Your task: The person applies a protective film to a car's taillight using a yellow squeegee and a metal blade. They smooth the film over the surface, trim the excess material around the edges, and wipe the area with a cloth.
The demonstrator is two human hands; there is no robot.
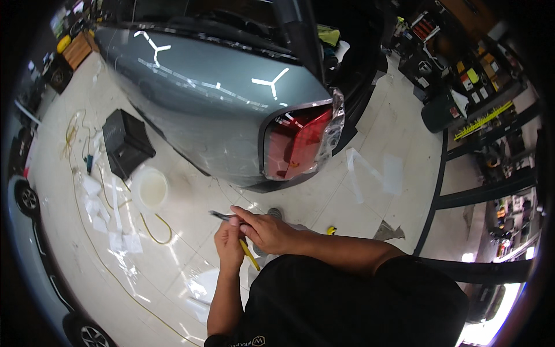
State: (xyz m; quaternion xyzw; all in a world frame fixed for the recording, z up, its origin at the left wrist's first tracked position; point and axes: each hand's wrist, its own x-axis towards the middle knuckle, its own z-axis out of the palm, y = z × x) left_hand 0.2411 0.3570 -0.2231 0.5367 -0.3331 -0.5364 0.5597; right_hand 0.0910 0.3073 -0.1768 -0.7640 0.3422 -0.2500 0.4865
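In front of my body, my left hand (229, 246) is closed around a slim yellow tool (250, 257) with a dark grey tip that sticks out past the fingers. It may be a craft knife, but too little shows to be sure. My right hand (267, 229) meets the left from the right, its fingers pinched together at the tool's dark end. Beyond both hands stands a grey-blue car (208, 110). Its red tail light (298, 141) has clear film hanging crumpled along the right edge. Neither hand touches the car.
A white bucket (151, 189) and a black box (126, 143) stand on the floor at left, among scraps of white film (95, 205) and a yellow hose (115, 277). More backing sheets (392, 173) lie at right, near a dark bin (442, 114). Another car (43, 272) is at far left.
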